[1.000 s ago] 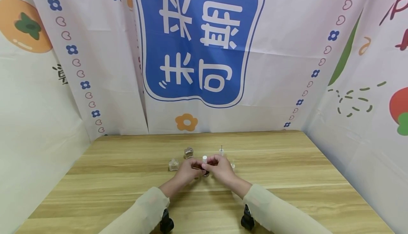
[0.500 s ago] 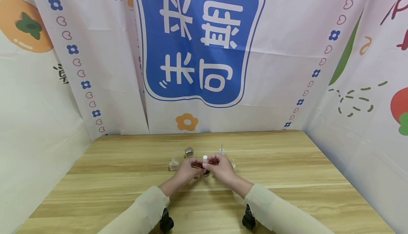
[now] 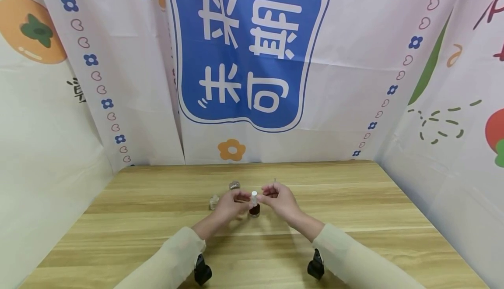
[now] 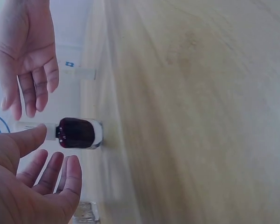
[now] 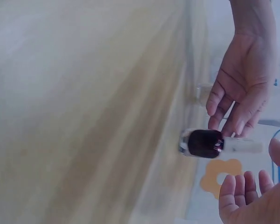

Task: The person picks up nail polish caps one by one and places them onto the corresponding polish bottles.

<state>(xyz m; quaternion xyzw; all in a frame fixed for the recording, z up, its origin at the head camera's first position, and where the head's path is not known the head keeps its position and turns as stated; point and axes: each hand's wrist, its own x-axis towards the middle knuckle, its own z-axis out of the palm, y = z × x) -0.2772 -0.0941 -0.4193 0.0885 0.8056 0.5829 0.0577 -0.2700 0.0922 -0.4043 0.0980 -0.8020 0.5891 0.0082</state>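
The dark bottle stands upright on the desk, between the two hands, its white cap seated on top. The left hand is at the bottle's left, thumb and fingers spread apart, with the thumb overlapping the cap in the left wrist view; whether it actually touches the cap I cannot tell. The right hand hangs near the bottle on the other side, its fingers loosely bent, with a gap between thumb and fingers, holding nothing.

Left of the left hand sits a clear bottle, and beyond that hand is a brownish bottle. A thin rod rises just past the right hand. Pale sleeves cover both forearms, and a black device shows under each wrist. Behind the desk hangs a white cloth with a blue panel and an orange flower.
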